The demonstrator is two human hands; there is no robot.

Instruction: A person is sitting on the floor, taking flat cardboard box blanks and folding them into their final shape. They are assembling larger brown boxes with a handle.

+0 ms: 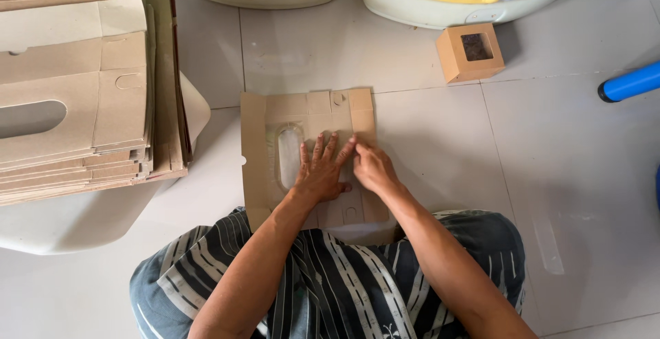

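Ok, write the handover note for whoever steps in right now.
Left hand: flat, palm down on the box blank, beside its oval window.
Right hand: fingertips pressing the blank's right panels, touching the left fingertips.
Blank lies unfolded on the floor in front of the knees.
Stack of flat blanks at the left; one folded box stands beyond, to the right.
Done: one box made up. Left: this blank not yet folded, stack untouched.

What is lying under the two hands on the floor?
A flat, unfolded brown cardboard box blank with an oval window lies on the tiled floor. The left hand presses flat on it; the right hand presses beside. The hands hide the blank's middle.
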